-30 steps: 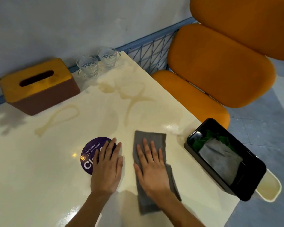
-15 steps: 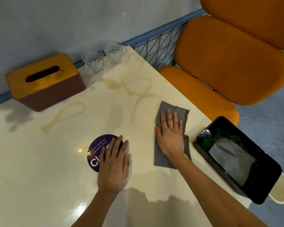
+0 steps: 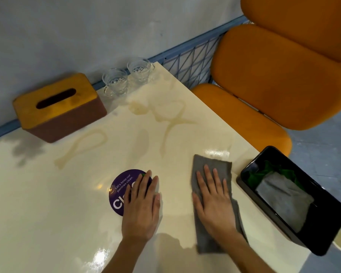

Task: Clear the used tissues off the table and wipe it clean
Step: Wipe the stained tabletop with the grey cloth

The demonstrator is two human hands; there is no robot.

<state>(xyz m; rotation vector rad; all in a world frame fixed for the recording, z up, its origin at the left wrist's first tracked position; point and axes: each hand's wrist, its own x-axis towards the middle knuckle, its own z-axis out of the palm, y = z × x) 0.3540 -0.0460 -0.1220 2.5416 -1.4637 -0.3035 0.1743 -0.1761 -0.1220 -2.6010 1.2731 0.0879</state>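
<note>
Grey cloth (image 3: 211,168): spread flat on the bench (image 3: 47,203) near its right edge, pinned under the right hand (image 3: 215,201), fingers straight and splayed, likely to spread wiping pressure.
Left hand (image 3: 142,207): flat, holding nothing, rested half on the purple sticker (image 3: 122,186), probably bracing.
Used tissues: none seen on the bench; pale sheet (image 3: 280,196) lay in the black bin (image 3: 323,243) beside the edge.
Left to wipe: brown stains (image 3: 83,148) farther back.
In the way: tissue box (image 3: 59,107), two glasses (image 3: 114,79) by the wall.
</note>
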